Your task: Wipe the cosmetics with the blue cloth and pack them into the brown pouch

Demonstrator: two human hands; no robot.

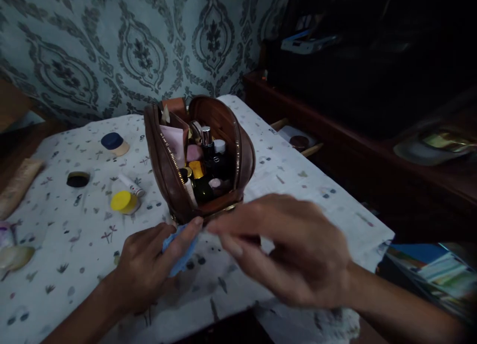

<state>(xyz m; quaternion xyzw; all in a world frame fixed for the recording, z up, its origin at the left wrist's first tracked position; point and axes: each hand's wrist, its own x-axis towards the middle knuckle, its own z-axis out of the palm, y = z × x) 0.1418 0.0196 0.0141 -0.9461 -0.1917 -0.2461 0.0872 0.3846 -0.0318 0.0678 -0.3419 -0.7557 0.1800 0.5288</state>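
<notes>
A brown toiletry bag [158, 170] stands unzipped on the table, with several cosmetics inside. Among them are a black bottle with a silver cap [206, 135], a yellow-gold cap [197, 169] and a pink packet [173, 141]. My left hand [147, 264] is closed on a crumpled blue cloth [181, 252], its index finger reaching to the bag's front bottom edge. Close by, my right hand [286, 249] is slightly blurred, thumb and forefinger pinched near the left fingertip. Whatever sits in that pinch is too small or blurred to make out.
On the patterned tablecloth [89, 235] lie a yellow-lidded jar [124, 202], a white tube [131, 184], a dark oval item [78, 179] and a blue-capped jar [115, 143]. A beige tube [20, 185] lies far left. Dark furniture [316, 130] borders the table's right side.
</notes>
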